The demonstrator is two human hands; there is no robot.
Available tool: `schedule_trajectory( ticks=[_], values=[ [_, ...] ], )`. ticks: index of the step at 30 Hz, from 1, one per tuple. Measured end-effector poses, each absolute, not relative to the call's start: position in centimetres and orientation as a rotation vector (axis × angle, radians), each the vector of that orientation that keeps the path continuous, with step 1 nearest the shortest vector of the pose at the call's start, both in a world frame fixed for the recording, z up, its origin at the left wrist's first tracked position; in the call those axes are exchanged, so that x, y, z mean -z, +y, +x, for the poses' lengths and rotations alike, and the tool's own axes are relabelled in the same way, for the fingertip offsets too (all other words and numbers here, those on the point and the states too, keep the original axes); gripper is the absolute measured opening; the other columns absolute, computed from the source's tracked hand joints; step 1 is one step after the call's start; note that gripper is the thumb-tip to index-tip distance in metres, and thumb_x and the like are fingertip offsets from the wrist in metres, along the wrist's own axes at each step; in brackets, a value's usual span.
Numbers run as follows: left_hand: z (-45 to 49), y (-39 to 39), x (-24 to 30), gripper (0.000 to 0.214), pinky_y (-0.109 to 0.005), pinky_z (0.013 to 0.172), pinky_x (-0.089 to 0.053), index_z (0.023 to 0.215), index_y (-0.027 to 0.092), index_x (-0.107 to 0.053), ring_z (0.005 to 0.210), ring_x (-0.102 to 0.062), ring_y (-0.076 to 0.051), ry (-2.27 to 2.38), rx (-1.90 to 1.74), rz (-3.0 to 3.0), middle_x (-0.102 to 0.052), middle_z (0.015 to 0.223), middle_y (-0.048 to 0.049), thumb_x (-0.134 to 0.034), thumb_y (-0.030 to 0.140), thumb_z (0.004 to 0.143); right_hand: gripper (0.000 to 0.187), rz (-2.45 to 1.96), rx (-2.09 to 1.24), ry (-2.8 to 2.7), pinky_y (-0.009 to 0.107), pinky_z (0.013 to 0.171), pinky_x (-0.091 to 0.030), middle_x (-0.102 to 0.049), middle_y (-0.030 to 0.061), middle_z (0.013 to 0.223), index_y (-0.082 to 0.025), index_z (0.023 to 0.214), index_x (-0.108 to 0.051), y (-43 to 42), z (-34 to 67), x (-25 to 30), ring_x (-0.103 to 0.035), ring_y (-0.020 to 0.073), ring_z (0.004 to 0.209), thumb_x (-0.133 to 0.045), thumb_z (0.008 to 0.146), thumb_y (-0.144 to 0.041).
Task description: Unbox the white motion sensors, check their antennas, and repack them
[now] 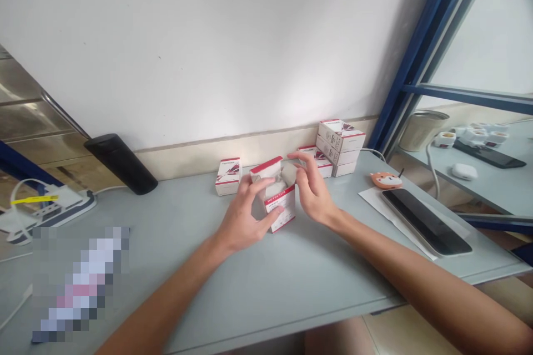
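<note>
Nearest the camera, a left forearm (166,299) and a right forearm (416,269) cross the grey counter (250,305) from the lower edge. At mid-left lies a black cylinder (122,163); left of centre sits a white-and-red carton (229,176). At centre, the left hand (239,222) has its fingers clamped on an open box (287,213), thumb on the front. Probably thin card, light, stiffish and easily dented: best held by its lower walls. Its red band reads "DETECTOR"; the smaller print is illegible. The right hand (314,194) curls by a white object (287,174) in its mouth; whether its fingers grip, I cannot tell. Right of centre, stacked boxes (340,144) carry unreadable lettering.
</note>
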State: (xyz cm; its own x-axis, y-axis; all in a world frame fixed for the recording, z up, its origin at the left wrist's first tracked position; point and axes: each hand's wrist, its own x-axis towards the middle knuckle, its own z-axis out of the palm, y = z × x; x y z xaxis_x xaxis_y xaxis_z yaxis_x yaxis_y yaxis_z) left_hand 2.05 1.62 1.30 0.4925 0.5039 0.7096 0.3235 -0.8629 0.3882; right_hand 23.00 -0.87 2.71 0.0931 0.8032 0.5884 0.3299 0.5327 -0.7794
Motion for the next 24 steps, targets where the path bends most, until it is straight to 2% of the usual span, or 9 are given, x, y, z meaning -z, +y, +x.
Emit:
schedule_trajectory(
  ticks=[2, 4, 7, 11, 14, 18, 21, 24],
  values=[
    [2.1, 1.7, -1.4, 0.063, -0.039, 0.088, -0.057, 0.139, 0.031, -0.039, 0.100, -0.062, -0.021, 0.610, -1.406, 2.525, -0.056, 0.113, -0.0043, -0.077, 0.022, 0.090, 0.033, -1.022, -0.438, -1.512, 0.044, 0.096, -0.052, -0.057, -0.0007, 0.086, -0.029, 0.132, -0.053, -0.9, 23.2, -2.9, -0.051, 0.0194, 0.069, -0.038, 0.103, -0.028],
    [2.1, 2.0, -1.2, 0.062, -0.035, 0.083, -0.055, 0.131, 0.029, -0.035, 0.094, -0.060, -0.018, 0.505, -1.499, 2.501, -0.052, 0.105, -0.0012, -0.079, 0.020, 0.088, 0.032, -1.033, -0.465, -1.542, 0.041, 0.088, -0.052, -0.062, 0.0003, 0.087, -0.027, 0.119, -0.060, -0.8, 23.5, -3.0, -0.054, 0.0202, 0.073, -0.037, 0.098, -0.022],
    [2.1, 2.4, -0.9, 0.056, -0.035, 0.085, -0.053, 0.121, 0.029, -0.035, 0.099, -0.057, -0.019, 0.471, -1.485, 2.451, -0.051, 0.107, -0.0022, -0.078, 0.018, 0.087, 0.034, -1.077, -0.499, -1.577, 0.037, 0.082, -0.051, -0.068, 0.0026, 0.095, -0.025, 0.107, -0.065, -0.5, 23.8, -3.2, -0.060, 0.0221, 0.085, -0.035, 0.094, -0.018],
    [2.0, 2.6, -1.1, 0.048, -0.037, 0.090, -0.052, 0.116, 0.028, -0.037, 0.112, -0.057, -0.022, 0.484, -1.462, 2.399, -0.053, 0.118, -0.0064, -0.076, 0.018, 0.090, 0.036, -1.075, -0.369, -1.652, 0.039, 0.090, -0.051, -0.069, 0.0051, 0.107, -0.024, 0.107, -0.069, -0.4, 24.1, -3.6, -0.063, 0.0233, 0.097, -0.038, 0.091, -0.014],
    [1.9, 2.5, -1.0, 0.048, -0.037, 0.087, -0.053, 0.119, 0.028, -0.038, 0.109, -0.060, -0.022, 0.493, -1.467, 2.434, -0.055, 0.115, -0.0062, -0.076, 0.020, 0.090, 0.035, -1.084, -0.207, -1.720, 0.039, 0.091, -0.051, -0.066, 0.0070, 0.116, -0.025, 0.104, -0.072, -0.4, 24.5, -3.8, -0.064, 0.0245, 0.105, -0.041, 0.092, -0.013],
    [1.8, 2.4, -0.2, 0.064, -0.040, 0.085, -0.059, 0.135, 0.027, -0.034, 0.107, -0.066, -0.024, 0.576, -1.416, 2.535, -0.057, 0.119, -0.0088, -0.078, 0.026, 0.089, 0.037, -1.174, -0.030, -1.800, 0.037, 0.079, -0.051, -0.065, 0.0066, 0.124, -0.027, 0.109, -0.075, -0.8, 25.0, -4.2, -0.066, 0.0229, 0.098, -0.045, 0.094, -0.014],
    [1.9, 2.0, 0.1, 0.073, -0.045, 0.091, -0.062, 0.147, 0.027, -0.027, 0.117, -0.068, -0.028, 0.634, -1.373, 2.548, -0.058, 0.132, -0.0142, -0.076, 0.028, 0.092, 0.033, -1.171, 0.051, -1.855, 0.038, 0.080, -0.052, -0.064, 0.0074, 0.127, -0.028, 0.110, -0.076, -1.2, 24.9, -4.5, -0.067, 0.0234, 0.100, -0.047, 0.098, -0.019],
    [2.1, 1.5, -0.7, 0.072, -0.047, 0.099, -0.061, 0.149, 0.026, -0.031, 0.130, -0.065, -0.030, 0.647, -1.391, 2.565, -0.061, 0.139, -0.0157, -0.075, 0.027, 0.093, 0.027, -1.173, 0.060, -1.853, 0.040, 0.083, -0.053, -0.064, 0.0091, 0.127, -0.026, 0.109, -0.075, -1.5, 24.5, -4.8, -0.066, 0.0251, 0.106, -0.049, 0.103, -0.030]
  ],
)
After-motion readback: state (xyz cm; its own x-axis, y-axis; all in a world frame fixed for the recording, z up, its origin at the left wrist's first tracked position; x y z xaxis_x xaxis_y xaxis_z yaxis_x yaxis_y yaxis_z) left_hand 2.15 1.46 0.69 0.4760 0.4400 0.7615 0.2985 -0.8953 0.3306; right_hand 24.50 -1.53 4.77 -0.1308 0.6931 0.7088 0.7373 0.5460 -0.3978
